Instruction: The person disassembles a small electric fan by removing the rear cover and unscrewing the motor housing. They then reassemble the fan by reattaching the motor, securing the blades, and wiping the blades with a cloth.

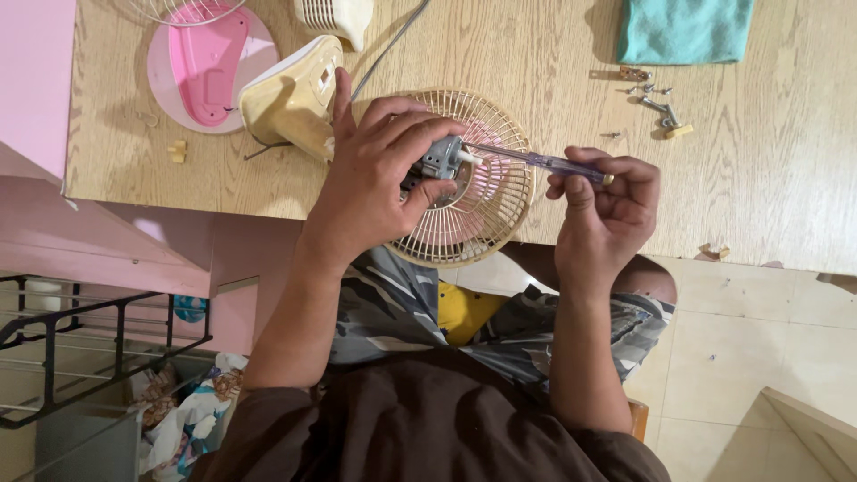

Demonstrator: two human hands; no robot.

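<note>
the left hand (370,178) is clamped around a small grey motor (439,161) held over the cream fan grille (486,201) at the near table edge. the right hand (607,210) pinches a clear-handled screwdriver (536,161) between closed fingers, tip at the motor. just behind the left hand: a cream fan housing (290,98) and a pink base (210,58). loose screws (656,103) and a teal cloth (683,31) lie well apart on the wooden table (536,54). the left fingers hide most of the motor; the screwdriver tip contact cannot be made out.
</note>
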